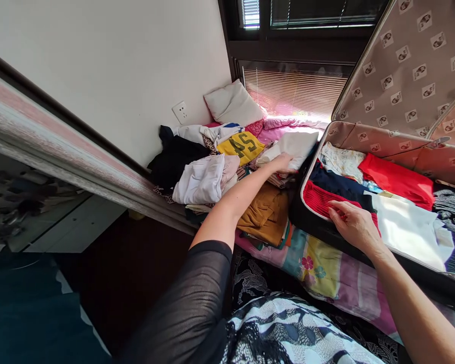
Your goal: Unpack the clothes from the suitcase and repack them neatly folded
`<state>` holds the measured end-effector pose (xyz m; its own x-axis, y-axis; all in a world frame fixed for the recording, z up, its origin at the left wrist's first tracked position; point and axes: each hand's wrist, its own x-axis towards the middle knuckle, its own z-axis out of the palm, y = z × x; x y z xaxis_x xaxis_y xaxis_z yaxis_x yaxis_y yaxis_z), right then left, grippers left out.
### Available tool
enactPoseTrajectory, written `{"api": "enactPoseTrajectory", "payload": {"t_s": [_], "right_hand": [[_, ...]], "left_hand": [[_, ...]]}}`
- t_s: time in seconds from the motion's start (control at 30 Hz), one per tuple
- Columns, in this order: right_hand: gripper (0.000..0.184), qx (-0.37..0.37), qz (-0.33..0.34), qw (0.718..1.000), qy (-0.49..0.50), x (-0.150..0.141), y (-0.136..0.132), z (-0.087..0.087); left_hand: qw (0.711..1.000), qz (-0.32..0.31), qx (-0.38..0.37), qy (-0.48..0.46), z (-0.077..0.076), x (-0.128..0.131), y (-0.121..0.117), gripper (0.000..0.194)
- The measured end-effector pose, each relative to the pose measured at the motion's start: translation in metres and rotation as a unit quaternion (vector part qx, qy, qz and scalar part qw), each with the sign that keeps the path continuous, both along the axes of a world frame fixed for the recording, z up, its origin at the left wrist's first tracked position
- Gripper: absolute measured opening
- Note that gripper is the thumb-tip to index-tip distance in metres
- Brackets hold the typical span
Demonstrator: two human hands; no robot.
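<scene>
My left hand point(281, 164) reaches to the far end of the clothes pile and grips a white folded garment point(299, 144); its fingertips are partly hidden by the cloth. Over the near rim of an open suitcase point(307, 202), my right hand point(352, 222) rests with fingers loosely apart on a red ribbed knit point(318, 196). Inside the case lie a navy garment point(335, 179), a bright red garment point(398, 177), a white garment point(405, 222) and a pale printed one point(343, 159).
Left of the case are a folded white garment point(200, 179), a black garment point(178, 159), a yellow numbered shirt point(240, 146) and a mustard garment point(265, 212). A cushion point(233, 103) leans on the wall. The suitcase lid point(409, 65) stands raised by the window.
</scene>
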<state>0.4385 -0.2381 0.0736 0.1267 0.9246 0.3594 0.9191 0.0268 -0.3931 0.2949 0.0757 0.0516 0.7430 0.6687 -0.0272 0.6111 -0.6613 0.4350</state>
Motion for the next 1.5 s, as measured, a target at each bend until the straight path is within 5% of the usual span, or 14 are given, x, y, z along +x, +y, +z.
{"api": "enactPoseTrajectory", "payload": {"t_s": [0.07, 0.17, 0.33, 0.5, 0.63, 0.83, 1.07, 1.33, 1.5], "right_hand": [[0.038, 0.003, 0.005, 1.000, 0.005, 0.000, 0.000, -0.001], [0.035, 0.006, 0.012, 1.000, 0.010, 0.001, -0.001, -0.002], [0.033, 0.015, 0.009, 1.000, 0.009, 0.000, -0.004, -0.003], [0.030, 0.011, 0.019, 1.000, 0.002, -0.002, -0.007, -0.003], [0.029, 0.010, 0.018, 1.000, 0.014, -0.003, -0.009, -0.002], [0.029, -0.008, 0.008, 0.997, 0.071, -0.010, -0.010, 0.005], [0.027, -0.004, 0.012, 0.995, 0.098, -0.015, -0.010, 0.011], [0.026, -0.017, 0.027, 0.994, 0.108, -0.015, -0.012, 0.009], [0.028, -0.047, 0.020, 0.994, 0.097, -0.020, -0.010, 0.011]], "left_hand": [[0.999, 0.030, -0.033, -0.021, 0.011, -0.012, 0.026, 0.044], [0.983, 0.177, -0.034, -0.033, 0.019, -0.034, 0.060, 0.042], [0.933, 0.331, -0.003, 0.142, -0.004, -0.069, 0.079, 0.053], [0.907, 0.334, 0.017, 0.257, -0.042, -0.082, 0.074, 0.069], [0.901, 0.339, 0.018, 0.270, -0.054, -0.082, 0.083, 0.075], [0.896, 0.349, 0.016, 0.274, -0.033, -0.072, 0.120, 0.072], [0.861, 0.429, 0.030, 0.271, -0.011, -0.093, 0.151, 0.100], [0.869, 0.450, 0.057, 0.199, -0.013, -0.100, 0.146, 0.041], [0.885, 0.429, 0.047, 0.177, -0.007, -0.097, 0.132, 0.051]]}}
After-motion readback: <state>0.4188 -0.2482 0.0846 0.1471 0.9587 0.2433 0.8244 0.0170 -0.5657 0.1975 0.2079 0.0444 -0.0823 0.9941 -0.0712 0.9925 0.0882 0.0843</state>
